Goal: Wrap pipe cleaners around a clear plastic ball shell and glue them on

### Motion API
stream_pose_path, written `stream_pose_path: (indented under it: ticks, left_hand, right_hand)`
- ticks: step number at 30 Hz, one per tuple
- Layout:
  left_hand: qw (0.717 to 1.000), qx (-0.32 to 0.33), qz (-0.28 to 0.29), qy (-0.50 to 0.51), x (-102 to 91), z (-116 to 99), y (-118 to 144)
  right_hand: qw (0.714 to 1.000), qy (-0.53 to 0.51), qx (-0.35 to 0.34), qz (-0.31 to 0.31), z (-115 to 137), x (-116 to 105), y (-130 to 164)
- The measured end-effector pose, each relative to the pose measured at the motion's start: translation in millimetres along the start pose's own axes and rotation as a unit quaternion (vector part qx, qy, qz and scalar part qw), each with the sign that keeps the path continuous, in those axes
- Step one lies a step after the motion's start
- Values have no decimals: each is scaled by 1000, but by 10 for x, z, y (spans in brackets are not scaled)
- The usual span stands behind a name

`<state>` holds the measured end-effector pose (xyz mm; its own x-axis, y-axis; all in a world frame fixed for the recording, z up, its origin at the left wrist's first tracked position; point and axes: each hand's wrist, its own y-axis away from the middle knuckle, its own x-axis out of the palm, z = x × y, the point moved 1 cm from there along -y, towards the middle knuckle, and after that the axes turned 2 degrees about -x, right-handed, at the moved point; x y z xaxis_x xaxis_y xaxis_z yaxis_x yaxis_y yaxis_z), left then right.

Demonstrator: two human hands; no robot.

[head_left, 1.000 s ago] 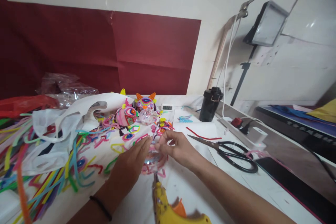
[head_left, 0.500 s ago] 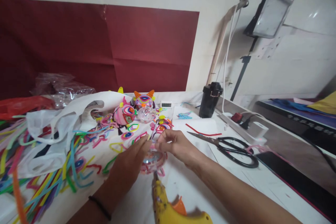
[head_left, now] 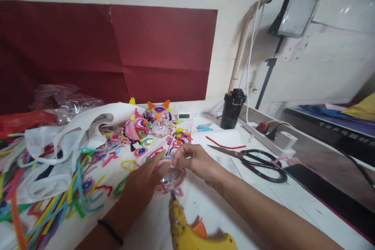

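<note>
Together, the left hand (head_left: pixel 143 181) and right hand (head_left: pixel 195 160) pinch a clear plastic ball wrapped in pink pipe cleaner (head_left: pixel 172 177), fingers curled closed on its top from either side. It rests mid-bench on the white bench (head_left: pixel 258 203), just beyond the yellow glue gun (head_left: pixel 187 234) at the near edge, with black-handled scissors (head_left: pixel 254 164) to the right.

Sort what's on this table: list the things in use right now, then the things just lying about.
In use:
left hand
right hand
clear ball trimmed with pink pipe cleaner, held between both hands
yellow glue gun, nozzle right beside the ball

Lying about:
black scissors
finished decorated balls
loose pipe cleaners
black bottle
white bag
</note>
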<state>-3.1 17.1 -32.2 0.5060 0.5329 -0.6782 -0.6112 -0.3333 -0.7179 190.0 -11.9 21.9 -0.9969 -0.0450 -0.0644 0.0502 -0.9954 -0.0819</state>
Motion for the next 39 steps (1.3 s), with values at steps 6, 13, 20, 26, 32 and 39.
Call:
stream_pose_path:
  ticks: [6, 13, 20, 26, 32, 39]
  left_hand:
    - [999, 23, -34, -5, -40, -17, -38]
    - [999, 35, -28, -1, -71, -27, -54]
    - [999, 44, -22, -4, -68, -45, -74]
    - [998, 45, -34, -22, -64, -58, -80]
    - [999, 36, -24, -10, -70, -95, -100]
    - [1000, 2, -13, 14, -85, -136, -127]
  right_hand:
    - [998, 24, -46, 21, 34, -94, 45]
    - [900, 277, -334, -30, -67, -95, 215]
    - [800, 406, -437, -58, -125, -20, 242]
    - [756, 449, -472, -56, -132, -19, 260]
    - [740, 457, -490, -56, -165, -36, 250]
    - [729, 456, -505, -74, -214, -28, 203]
